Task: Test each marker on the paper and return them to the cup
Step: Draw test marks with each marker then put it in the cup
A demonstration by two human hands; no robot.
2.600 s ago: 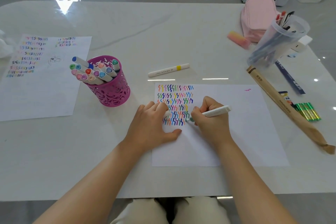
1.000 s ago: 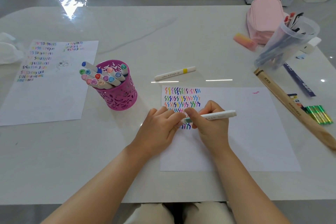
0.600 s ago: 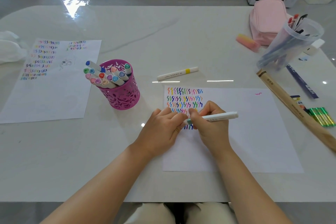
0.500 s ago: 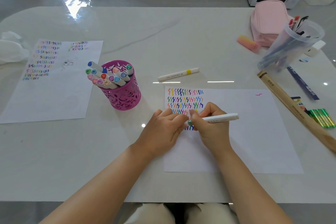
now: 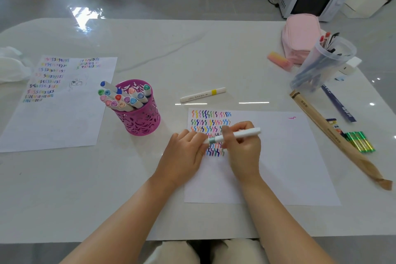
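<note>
My right hand (image 5: 244,156) grips a white marker (image 5: 242,134) with a teal band, held level just above the white paper (image 5: 278,167). My left hand (image 5: 182,154) pinches the white cap at the marker's left end. Rows of coloured squiggles (image 5: 211,122) fill the paper's top left corner, partly hidden by both hands. The pink perforated cup (image 5: 139,122) stands to the left of the paper and holds several markers (image 5: 122,98). A white marker with a yellow band (image 5: 202,94) lies on the table beyond the paper.
A second scribbled sheet (image 5: 55,113) lies at the left, with white tissue (image 5: 10,68) beyond it. At the right are a pink pencil case (image 5: 300,36), a clear pen cup (image 5: 321,66), a pink eraser (image 5: 278,63), a blue ruler (image 5: 338,105), a brown paper-wrapped stick (image 5: 334,139) and green batteries (image 5: 360,141).
The marker's tip has come off the paper and the marker now lies level. My left hand has left the sheet and closed on the marker's left end.
</note>
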